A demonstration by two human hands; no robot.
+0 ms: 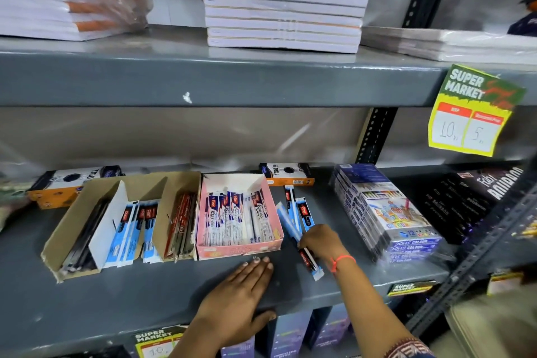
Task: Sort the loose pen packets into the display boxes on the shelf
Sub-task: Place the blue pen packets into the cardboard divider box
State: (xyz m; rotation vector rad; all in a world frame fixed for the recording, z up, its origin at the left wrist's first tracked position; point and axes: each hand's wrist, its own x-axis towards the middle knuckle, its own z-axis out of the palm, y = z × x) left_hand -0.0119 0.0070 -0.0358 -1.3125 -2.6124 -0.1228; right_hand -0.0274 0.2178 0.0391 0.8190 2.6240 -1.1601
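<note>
A pink display box (pixel 273 241) on the grey shelf holds several white pen packets. Left of it a brown cardboard box (pixel 72 227) with dividers holds black, blue-and-white and red packets. Loose blue-and-white pen packets (pixel 293 212) lie on the shelf just right of the pink box. My right hand (pixel 321 243) is closed on one or more of these loose packets (pixel 312 266), whose ends stick out below the fingers. My left hand (pixel 241 293) lies flat, palm down, on the shelf's front edge below the pink box, holding nothing.
Colour pencil packs (pixel 386 212) in plastic wrap stand right of the loose packets, with dark boxes (pixel 470 200) beyond. Two orange-and-white boxes (pixel 286 173) sit at the back. Notebook stacks (pixel 283 0) fill the upper shelf. A yellow price tag (pixel 473 116) hangs at right.
</note>
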